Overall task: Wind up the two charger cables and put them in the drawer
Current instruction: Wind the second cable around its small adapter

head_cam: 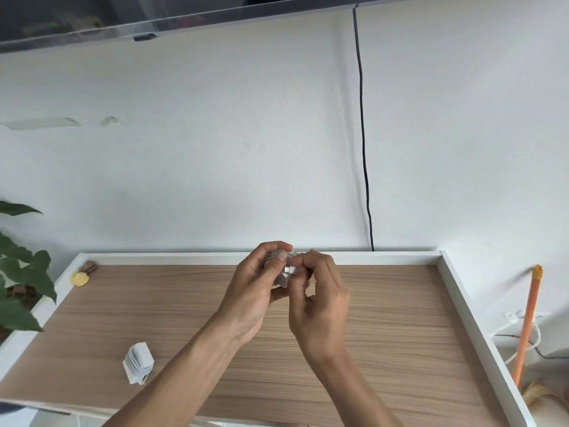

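Wooden desk (385,349), white-rimmed. Left hand (255,291) and right hand (320,303) raised above it, both closed round one white coiled cable (281,272). Second wound cable (138,362) lay on desk, front left

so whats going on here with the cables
A person is winding a white charger cable into a small bundle above a wooden tabletop. The left hand grips the coil while the right hand works its plug end in. A second white cable already lies wound up on the table near the left front. No drawer is in view, so neither cable has been put away yet.
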A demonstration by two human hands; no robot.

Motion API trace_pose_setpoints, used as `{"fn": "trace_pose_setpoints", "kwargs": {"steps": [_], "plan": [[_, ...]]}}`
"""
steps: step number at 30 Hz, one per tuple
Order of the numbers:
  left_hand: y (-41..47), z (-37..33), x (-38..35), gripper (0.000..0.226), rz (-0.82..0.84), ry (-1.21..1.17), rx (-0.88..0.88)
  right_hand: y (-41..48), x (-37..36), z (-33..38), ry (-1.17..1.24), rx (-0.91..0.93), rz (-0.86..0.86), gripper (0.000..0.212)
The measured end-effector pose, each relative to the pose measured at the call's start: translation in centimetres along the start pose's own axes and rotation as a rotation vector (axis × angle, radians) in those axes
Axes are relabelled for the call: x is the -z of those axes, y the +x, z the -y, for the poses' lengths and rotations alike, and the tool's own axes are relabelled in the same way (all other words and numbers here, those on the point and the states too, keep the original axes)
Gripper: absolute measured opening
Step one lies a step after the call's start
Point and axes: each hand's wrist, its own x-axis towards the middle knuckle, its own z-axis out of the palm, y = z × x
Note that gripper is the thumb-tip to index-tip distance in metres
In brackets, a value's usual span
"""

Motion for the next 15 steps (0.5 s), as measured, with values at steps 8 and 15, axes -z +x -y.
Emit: {"fn": "trace_pose_setpoints", "kwargs": {"steps": [8, 15], "plan": [[0.6, -0.5, 0.2, 0.019, 0.038, -0.102, 0.024, 1.1, 0.9, 0.1, 0.103, -0.076, 0.083, 0.011], [0.9, -0.5, 0.0, 0.031, 0.052, -0.463, 0.175, 1.4, 2.3, -1.3, 0.158, -0.172, 0.291, 0.035]]}}
